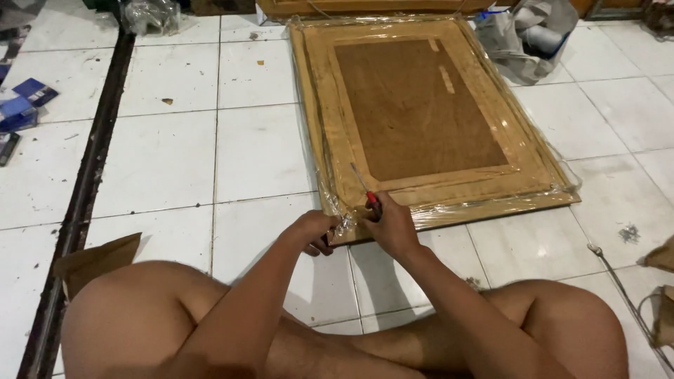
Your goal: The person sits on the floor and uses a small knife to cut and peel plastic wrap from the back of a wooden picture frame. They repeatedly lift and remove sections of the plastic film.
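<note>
A wooden picture frame (421,112) lies back-up on the white tiled floor, wrapped in clear plastic film. My right hand (390,226) grips a red-handled screwdriver (367,191) whose metal shaft points up over the frame's near left corner. My left hand (316,229) pinches the crumpled plastic film (342,214) at that same corner, just left of the screwdriver. Both forearms reach forward over my crossed bare legs.
A torn piece of cardboard (98,258) lies by my left knee. A dark floor groove (84,182) runs along the left. Blue packets (21,105) sit far left. A grey bag (526,35) rests beyond the frame. A thin metal rod (625,295) and brown scraps lie right.
</note>
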